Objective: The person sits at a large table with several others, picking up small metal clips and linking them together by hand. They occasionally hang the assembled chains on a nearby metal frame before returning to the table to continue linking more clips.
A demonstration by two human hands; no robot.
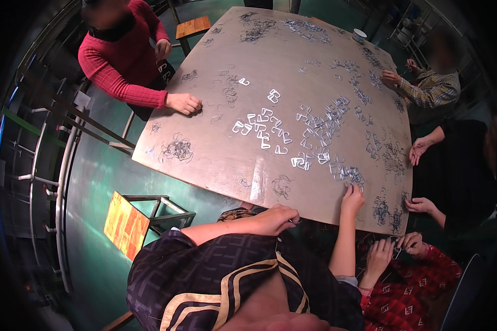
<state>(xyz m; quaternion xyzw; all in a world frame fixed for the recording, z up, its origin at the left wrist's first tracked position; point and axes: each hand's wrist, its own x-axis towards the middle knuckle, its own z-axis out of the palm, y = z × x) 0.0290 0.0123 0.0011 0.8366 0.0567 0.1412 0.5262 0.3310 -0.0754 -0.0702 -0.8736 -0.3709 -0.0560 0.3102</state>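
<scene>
At the near edge of the table, my left hand [275, 219] is closed in a fist; a small thin piece seems to stick out by its fingers, too small to name. My right hand [353, 201] reaches over the near edge, fingers drawn together at a heap of hook-shaped metal pieces [347, 173]. What its fingertips hold, if anything, cannot be made out. Beyond, more shiny bent metal hooks [324, 124] lie scattered, with a looser group [263, 126] to their left. A small tangle of thin dark wire pieces [281, 186] lies nearest my left hand.
Several people work round the large table [215, 160]: a red sleeve [116, 83] at far left, a checked sleeve [425, 91] at far right, dark and red-patterned sleeves nearer. More wire heaps [179, 149] dot the top. A wooden stool [126, 225] stands at left; a small cup [359, 36] sits far off.
</scene>
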